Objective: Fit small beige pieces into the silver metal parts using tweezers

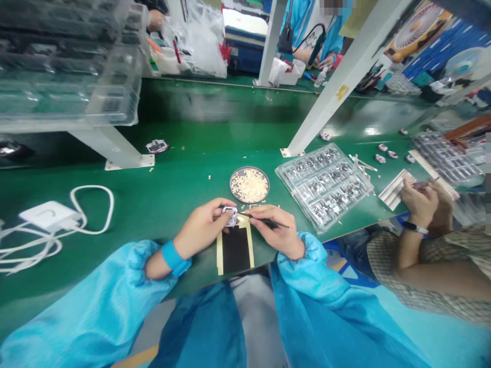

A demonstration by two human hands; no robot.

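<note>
Between the thumb and fingers of my left hand (pixel 205 225) is a small white-framed device housing (pixel 230 216), its open face turned up. My right hand (pixel 276 227) is closed around dark tweezers (pixel 272 223), whose tip points left and reaches the housing's edge; whether it touches I cannot tell. Under both hands lies a black pad (pixel 236 250) edged with yellowish tape. Just beyond them stands a round dish (pixel 249 185) full of tiny cream-coloured pieces, with a few loose pieces scattered near its rim.
A clear compartment tray (pixel 324 186) of small parts lies to the right. A white adapter with cable (pixel 49 214) is at left. White posts (pixel 307 128) rise from the green bench (pixel 184 189). Stacked clear trays (pixel 69 97) fill the upper left. A co-worker's hands (pixel 422 202) are at right.
</note>
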